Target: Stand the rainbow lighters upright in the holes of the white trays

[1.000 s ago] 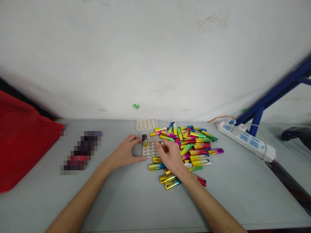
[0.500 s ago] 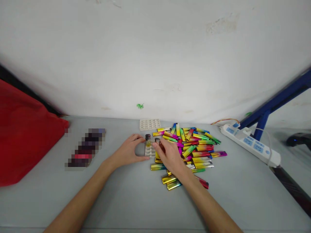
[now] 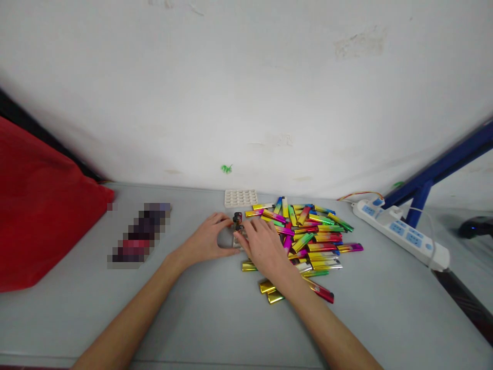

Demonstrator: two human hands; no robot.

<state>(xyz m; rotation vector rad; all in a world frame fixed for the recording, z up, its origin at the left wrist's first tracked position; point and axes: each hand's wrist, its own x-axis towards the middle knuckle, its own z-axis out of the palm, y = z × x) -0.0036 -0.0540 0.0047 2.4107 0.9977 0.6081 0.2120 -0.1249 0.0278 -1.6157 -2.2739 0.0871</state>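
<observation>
- Right hand (image 3: 265,249) pinches a small, light, slick-looking lighter (image 3: 239,226), best gripped by its sides, over the white tray (image 3: 235,240).
- Left hand (image 3: 208,239), fingers curled, steadies the tray edge.

upright lighters (image 3: 238,220): two, dark caps up, standing side by side in the near tray | near tray (image 3: 235,242): white, pocketed, flat on the table, mostly hidden under the hands | loose lighters (image 3: 316,237): shiny multicoloured pile lying flat, touching the tray's right side
</observation>
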